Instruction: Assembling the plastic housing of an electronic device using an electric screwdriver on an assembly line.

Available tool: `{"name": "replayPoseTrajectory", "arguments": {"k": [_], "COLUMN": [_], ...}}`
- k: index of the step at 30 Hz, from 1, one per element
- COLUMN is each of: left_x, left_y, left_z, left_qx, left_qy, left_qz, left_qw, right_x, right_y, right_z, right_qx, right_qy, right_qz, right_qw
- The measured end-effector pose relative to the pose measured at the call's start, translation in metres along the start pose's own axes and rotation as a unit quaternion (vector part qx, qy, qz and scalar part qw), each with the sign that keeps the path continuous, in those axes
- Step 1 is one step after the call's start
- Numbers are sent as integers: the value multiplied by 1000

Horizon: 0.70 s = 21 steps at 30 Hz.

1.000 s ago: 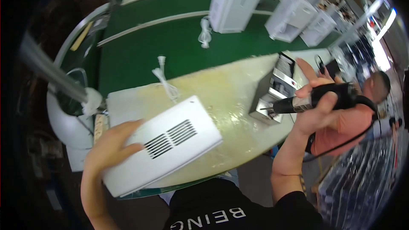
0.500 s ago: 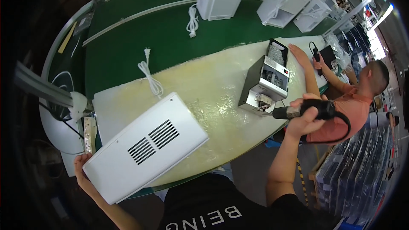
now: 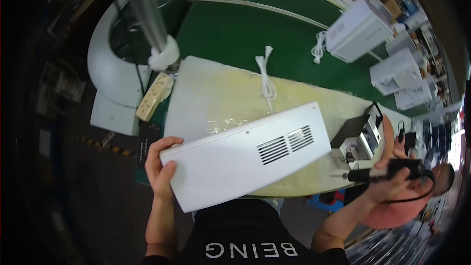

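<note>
Left hand (image 3: 161, 168) clasps white panel (image 3: 225, 164) (near edge overhanging tabletop (image 3: 208, 91), open room beyond); right hand (image 3: 392, 186) grips black driver (image 3: 362, 175).

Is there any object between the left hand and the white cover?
Nothing visible stands between them: the left hand holds the white cover directly by its left end. The white cord lies beyond the cover.

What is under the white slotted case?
Pale tabletop shows beyond the case, where a white cord reaches its far edge; whatever lies directly beneath is covered.
</note>
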State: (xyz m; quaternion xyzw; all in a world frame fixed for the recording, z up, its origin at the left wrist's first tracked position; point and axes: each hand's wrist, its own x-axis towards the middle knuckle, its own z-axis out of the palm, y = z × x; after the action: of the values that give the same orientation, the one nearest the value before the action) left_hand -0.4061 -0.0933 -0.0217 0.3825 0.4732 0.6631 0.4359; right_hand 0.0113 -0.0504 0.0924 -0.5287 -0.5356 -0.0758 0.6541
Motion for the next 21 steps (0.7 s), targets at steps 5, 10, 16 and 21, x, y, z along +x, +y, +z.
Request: {"name": "replayPoseTrajectory", "arguments": {"k": [5,10,16,21], "left_x": [-3,3,9,10], "left_y": [-9,-21,-18,-18], "left_z": [-10,-9,-9,-9], "left_qx": [-19,-88,-10,-10], "left_qy": [-11,-11,-7,-5], "left_qz": [30,79,108,114], "left_qw": [999,993,994,993], "right_x": [6,-4,-12,-16], "right_y": [-125,-176,-180,-182], "right_z": [70,122,163,170], "right_qx": [227,356,353,340], "right_qy": [56,-104,-143,-152], "right_qz": [18,35,34,46], "right_qw": [972,928,924,927]}}
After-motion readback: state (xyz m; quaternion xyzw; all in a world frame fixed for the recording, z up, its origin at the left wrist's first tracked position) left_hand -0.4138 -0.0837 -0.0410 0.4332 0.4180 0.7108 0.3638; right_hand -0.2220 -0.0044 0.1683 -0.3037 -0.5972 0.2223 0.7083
